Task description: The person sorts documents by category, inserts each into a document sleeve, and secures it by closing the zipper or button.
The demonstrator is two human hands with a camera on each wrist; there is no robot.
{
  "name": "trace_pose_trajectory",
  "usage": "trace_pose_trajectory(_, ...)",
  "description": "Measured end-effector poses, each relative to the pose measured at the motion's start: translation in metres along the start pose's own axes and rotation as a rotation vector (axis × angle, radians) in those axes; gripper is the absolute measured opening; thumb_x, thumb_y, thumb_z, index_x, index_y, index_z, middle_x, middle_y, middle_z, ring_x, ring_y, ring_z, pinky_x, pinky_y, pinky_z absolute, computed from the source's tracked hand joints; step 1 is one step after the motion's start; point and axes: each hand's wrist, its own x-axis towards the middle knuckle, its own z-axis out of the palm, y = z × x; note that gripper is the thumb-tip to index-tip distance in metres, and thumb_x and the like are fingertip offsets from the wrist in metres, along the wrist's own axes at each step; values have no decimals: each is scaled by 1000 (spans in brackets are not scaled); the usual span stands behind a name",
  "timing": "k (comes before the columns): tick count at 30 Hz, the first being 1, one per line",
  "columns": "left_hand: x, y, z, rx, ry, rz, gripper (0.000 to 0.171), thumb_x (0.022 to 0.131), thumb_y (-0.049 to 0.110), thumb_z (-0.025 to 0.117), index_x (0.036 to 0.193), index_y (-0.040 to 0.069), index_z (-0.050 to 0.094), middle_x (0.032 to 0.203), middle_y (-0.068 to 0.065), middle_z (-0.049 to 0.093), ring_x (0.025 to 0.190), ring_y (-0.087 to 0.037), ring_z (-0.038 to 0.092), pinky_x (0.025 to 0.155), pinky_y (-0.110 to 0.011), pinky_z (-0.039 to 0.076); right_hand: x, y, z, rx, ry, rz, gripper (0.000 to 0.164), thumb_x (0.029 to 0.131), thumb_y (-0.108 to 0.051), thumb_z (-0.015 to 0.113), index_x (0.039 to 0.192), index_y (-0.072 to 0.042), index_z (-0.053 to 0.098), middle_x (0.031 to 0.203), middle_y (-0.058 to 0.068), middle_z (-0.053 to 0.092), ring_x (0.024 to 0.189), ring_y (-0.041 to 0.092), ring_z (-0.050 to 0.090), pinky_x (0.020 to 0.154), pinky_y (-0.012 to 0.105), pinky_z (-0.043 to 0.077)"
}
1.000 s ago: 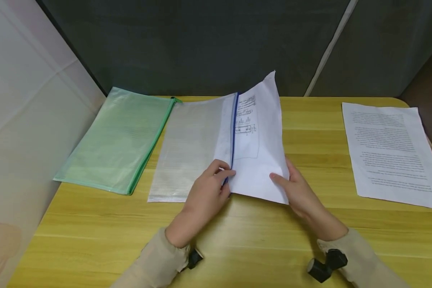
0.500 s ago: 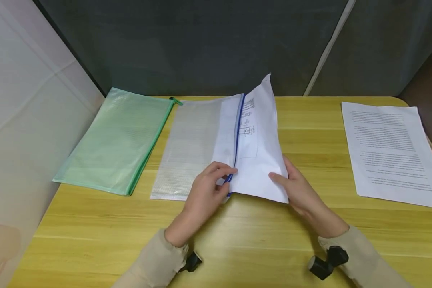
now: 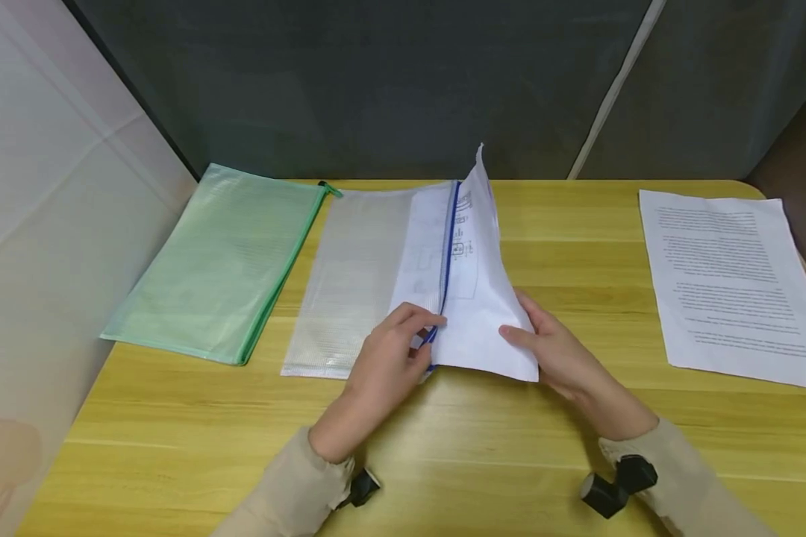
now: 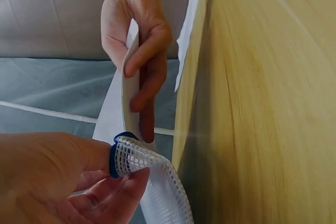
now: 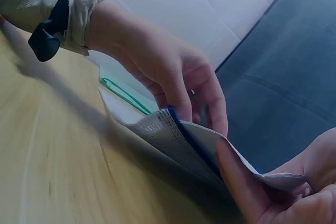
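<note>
In the head view a clear mesh zip pouch (image 3: pixel 359 268) with a blue zip edge (image 3: pixel 451 239) lies mid-table, its mouth facing right. White paper (image 3: pixel 473 321) with printed drawings is partly inside; the inserted portion shows through the mesh. The outer part bows upward, its far corner raised. My left hand (image 3: pixel 391 350) pinches the near end of the pouch's mouth, and the left wrist view shows the blue edge (image 4: pixel 113 161) between thumb and fingers. My right hand (image 3: pixel 557 354) grips the paper's right edge, thumb on top and fingers beneath.
A green zip pouch (image 3: pixel 222 261) lies to the left, its zip pull near the clear pouch's far corner. Printed sheets (image 3: pixel 732 291) lie at the right of the wooden table (image 3: pixel 483 462). A dark panel (image 3: pixel 389 89) stands behind, a white one (image 3: pixel 60 186) at left.
The paper has slid left, deeper into the pouch, and bows more, its raised corner shifting left and down. The pouch's blue edge has moved slightly right. Both hands keep their holds.
</note>
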Motion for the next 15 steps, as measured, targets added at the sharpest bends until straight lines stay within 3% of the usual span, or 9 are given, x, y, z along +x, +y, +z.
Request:
trace_pose_trajectory(8,1,7,2,78,-15,100,30,86,-4,65,112,9,73,109,-1,65,96,-15,68,80,-30,57,6,6,1,34,-35,22,71,103,-9,45,162,-15,6,147,23,36,96,7,64,82,25,56)
trace_pose_trajectory(11,1,6,1,61,-10,76,30,85,-5,65,111,10,71,107,0,66,93,-14,67,78,-28,57,8,8,0,35,-25,30,70,102,-10,48,161,-14,9,139,14,47,96,7,65,82,26,56)
trace_pose_trajectory(15,2,1,-3,-57,-18,-22,32,84,-6,63,113,6,66,103,-2,68,90,-14,66,72,-24,57,8,6,-9,68,4,9,63,102,-13,50,157,-5,19,117,-7,63,95,6,67,80,26,58)
